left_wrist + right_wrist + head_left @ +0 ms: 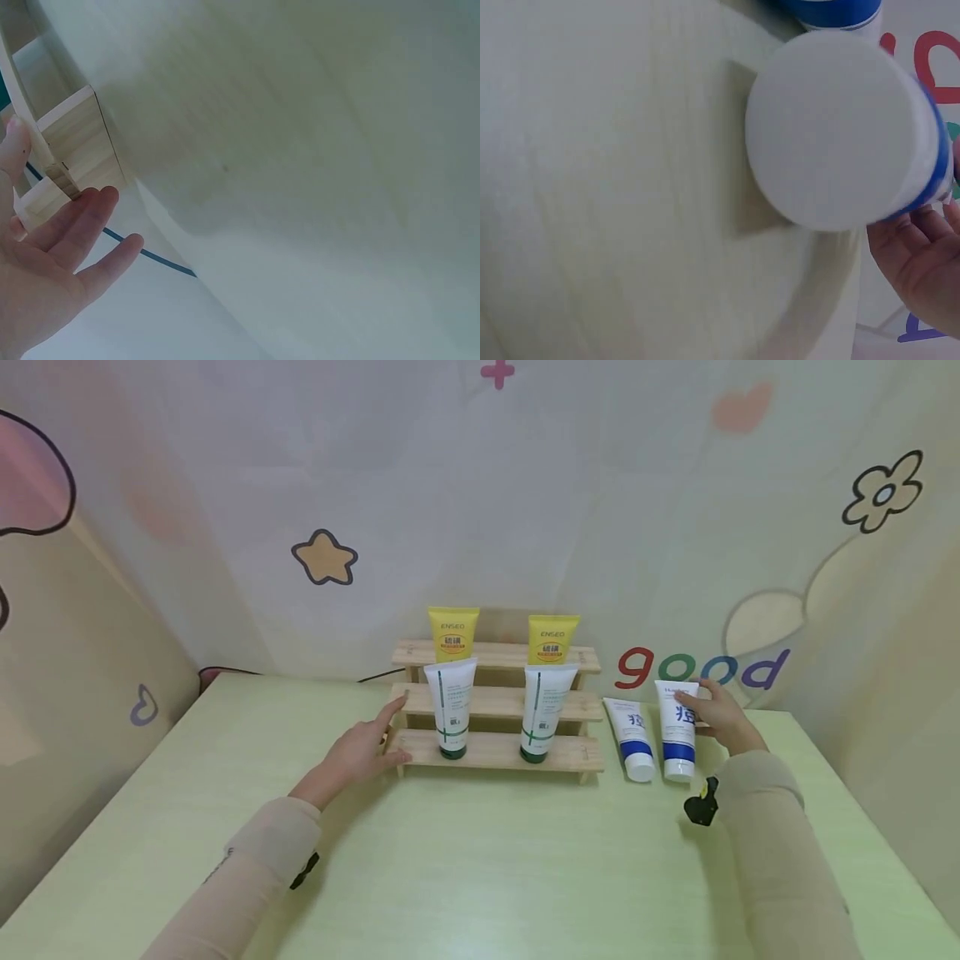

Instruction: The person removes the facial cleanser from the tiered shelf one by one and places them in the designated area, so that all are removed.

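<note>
A three-tier wooden display stand (495, 752) stands against the wall. My left hand (362, 750) holds its left end, the thumb at the lowest step and a finger reaching the middle one; in the left wrist view the fingers (79, 225) lie beside the plank ends. Two white-and-green squeeze tubes (453, 706) (547, 710) stand cap down on the lowest step. Behind are two yellow squeeze tubes (453, 631) (552, 637). To the right, my right hand (723, 718) grips a white-and-blue squeeze tube (678, 722), thumb in front, its cap (829, 131) facing the right wrist camera.
A second white-and-blue tube (630, 735) lies on the pale green table (510, 868), between the stand and the gripped tube. A printed cloth (525, 510) with a star, a flower and the word "good" hangs behind the table.
</note>
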Tool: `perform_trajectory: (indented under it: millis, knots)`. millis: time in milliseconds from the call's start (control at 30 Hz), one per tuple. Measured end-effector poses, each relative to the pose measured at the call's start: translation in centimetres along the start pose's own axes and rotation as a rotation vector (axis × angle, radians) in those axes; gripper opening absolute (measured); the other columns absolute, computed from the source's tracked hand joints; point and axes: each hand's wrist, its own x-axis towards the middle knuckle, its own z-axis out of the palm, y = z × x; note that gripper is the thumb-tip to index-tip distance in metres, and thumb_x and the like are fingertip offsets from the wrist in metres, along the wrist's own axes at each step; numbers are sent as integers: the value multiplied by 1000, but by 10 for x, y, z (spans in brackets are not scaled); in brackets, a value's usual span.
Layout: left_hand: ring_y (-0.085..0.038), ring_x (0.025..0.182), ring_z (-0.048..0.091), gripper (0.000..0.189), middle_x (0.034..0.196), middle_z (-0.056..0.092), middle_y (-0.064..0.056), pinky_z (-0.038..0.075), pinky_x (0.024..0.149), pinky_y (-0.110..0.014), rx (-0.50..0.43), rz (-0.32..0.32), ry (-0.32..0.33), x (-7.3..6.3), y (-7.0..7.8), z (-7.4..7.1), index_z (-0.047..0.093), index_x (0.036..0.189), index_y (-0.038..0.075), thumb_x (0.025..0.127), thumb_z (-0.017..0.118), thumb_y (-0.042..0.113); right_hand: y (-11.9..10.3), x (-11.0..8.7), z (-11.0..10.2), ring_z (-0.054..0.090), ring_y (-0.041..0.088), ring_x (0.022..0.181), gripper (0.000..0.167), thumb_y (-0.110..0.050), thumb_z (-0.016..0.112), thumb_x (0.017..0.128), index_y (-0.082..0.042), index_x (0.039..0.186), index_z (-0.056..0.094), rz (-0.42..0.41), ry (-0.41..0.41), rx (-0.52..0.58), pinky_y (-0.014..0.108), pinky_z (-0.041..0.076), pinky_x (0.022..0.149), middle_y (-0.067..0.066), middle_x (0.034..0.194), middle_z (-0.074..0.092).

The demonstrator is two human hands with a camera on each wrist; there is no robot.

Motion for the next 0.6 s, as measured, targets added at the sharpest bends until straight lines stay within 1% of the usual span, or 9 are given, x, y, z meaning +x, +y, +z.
perform_trajectory:
  millis: [67,133,267,300,400,467,600]
  knots:
    - [-25,81,56,87,116,56,-20,45,69,-39,-2,-1,0,1,0,1,10,147,18,82,67,34,5,2,0,43,30,104,76,-36,46,94,-7,145,-3,18,-3,40,51,36,94,29,133,26]
    - [-26,85,56,87,116,56,-20,46,71,-40,-4,0,1,1,0,1,10,147,18,82,67,34,10,5,0,37,35,111,72,-34,47,94,-8,145,2,38,-23,70,52,32,97,28,139,19]
    - [-28,89,57,87,116,56,-20,46,74,-42,-14,-4,-4,0,0,1,10,147,17,83,67,33,16,6,3,27,38,122,66,-23,52,94,-6,144,13,70,-112,92,49,27,101,26,145,13]
    - [-29,91,57,87,116,56,-21,46,75,-42,-18,-4,-6,0,0,1,10,147,18,83,67,33,17,5,3,25,38,123,67,-19,53,93,-5,145,12,75,-135,103,48,26,102,25,145,11]
    - [-30,93,57,87,116,55,-21,46,76,-43,-21,-10,-8,-1,1,1,10,147,17,83,67,33,18,4,5,21,38,128,75,-11,56,90,-6,146,6,73,-188,118,45,24,103,26,147,7]
    - [-30,94,57,86,116,55,-21,46,77,-44,-24,-5,-7,-1,1,1,10,147,17,83,67,32,18,3,6,19,40,130,77,-9,56,90,-5,146,3,60,-196,113,44,24,104,27,147,6]
    - [-32,96,56,86,117,55,-22,45,78,-45,-25,0,-4,-1,1,1,10,147,17,83,66,32,17,1,7,20,40,131,72,-11,53,92,-3,145,5,50,-155,80,45,24,104,27,146,10]
